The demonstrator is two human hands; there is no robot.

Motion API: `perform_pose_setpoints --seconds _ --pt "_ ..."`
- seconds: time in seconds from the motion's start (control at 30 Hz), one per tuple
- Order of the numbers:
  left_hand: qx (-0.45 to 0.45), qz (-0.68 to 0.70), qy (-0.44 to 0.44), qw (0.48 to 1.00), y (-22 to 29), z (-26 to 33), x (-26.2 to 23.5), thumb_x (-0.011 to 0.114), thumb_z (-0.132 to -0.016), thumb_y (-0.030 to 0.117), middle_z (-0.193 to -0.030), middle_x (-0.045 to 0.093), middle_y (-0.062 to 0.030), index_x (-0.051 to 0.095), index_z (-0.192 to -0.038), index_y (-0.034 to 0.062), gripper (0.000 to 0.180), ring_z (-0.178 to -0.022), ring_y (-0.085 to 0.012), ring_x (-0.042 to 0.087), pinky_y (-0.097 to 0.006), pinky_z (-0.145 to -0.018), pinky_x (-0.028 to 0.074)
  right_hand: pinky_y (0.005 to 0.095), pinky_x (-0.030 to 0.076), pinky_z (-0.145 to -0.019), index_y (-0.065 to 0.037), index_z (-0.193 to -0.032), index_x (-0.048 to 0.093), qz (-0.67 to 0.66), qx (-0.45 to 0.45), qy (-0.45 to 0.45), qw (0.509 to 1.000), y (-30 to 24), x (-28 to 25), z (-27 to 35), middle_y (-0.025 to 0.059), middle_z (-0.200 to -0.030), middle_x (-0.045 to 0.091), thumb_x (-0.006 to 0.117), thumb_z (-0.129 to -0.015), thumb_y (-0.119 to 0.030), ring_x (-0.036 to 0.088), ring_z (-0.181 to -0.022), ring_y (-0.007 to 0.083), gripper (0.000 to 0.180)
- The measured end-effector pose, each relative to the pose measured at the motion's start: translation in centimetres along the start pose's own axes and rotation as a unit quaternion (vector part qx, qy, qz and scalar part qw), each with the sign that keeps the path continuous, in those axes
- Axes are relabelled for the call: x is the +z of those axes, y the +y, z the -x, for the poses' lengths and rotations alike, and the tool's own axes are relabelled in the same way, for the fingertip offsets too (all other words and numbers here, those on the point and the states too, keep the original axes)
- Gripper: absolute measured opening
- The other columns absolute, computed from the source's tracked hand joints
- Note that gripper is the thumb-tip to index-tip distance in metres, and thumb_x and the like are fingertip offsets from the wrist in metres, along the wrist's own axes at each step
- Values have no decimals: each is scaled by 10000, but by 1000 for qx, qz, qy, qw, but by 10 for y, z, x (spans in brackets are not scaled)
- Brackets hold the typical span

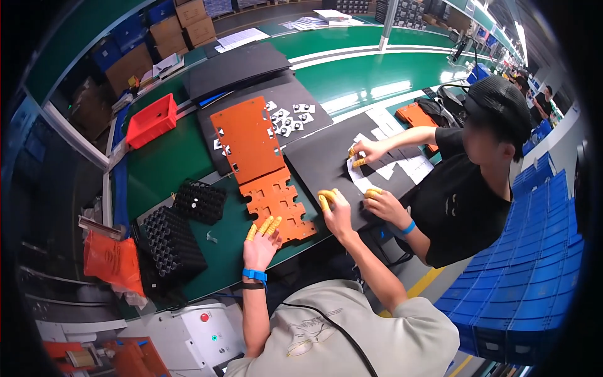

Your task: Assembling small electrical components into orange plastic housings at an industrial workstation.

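My left hand (260,246) has its yellow-sleeved fingers stretched out over the near end of an orange plate (276,204) with cut-outs; I see nothing held in it. Above that plate lies a flat orange panel (251,138) with small parts along its edges. My right hand (337,212) is raised by the edge of a black mat (314,154), finger and thumb curled together. What it pinches, if anything, cannot be made out. Several small white pieces with black centres (289,120) lie to the right of the panel on a dark board.
At right, a co-worker's hands (370,151) handle a white label sheet (359,176). A red bin (152,119) stands at far left, with black trays (173,242) nearer. Dark boards (239,69) are stacked behind. Blue crates (515,251) fill the right side.
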State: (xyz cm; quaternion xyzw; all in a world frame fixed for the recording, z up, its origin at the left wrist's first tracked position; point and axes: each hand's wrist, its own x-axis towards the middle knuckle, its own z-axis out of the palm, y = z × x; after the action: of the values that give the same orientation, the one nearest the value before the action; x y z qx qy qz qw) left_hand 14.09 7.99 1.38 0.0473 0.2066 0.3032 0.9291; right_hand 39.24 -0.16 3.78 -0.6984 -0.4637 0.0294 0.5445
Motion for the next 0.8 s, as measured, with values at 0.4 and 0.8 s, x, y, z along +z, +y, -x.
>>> perform_pose_setpoints --seconds 0.4,0.8 --pt "38 -20 53 998 -5 0 -1 426 -1048 351 -865 605 -54 643 -1091 51 373 -731 -185 529 -398 -871 479 442 413 -518 -3 -667 658 -50 67 -72 994 9 -1 58 197 -569 556 618 -840 -119 565 -518 378 212" --pt "28 -21 57 998 -3 0 3 438 -1050 338 -714 393 0 545 -830 105 337 -627 -155 407 -378 -801 456 476 387 -1063 29 -1399 450 96 25 -33 994 1 -7 -7 262 -1344 488 699 -882 -123 480 -1236 438 593"
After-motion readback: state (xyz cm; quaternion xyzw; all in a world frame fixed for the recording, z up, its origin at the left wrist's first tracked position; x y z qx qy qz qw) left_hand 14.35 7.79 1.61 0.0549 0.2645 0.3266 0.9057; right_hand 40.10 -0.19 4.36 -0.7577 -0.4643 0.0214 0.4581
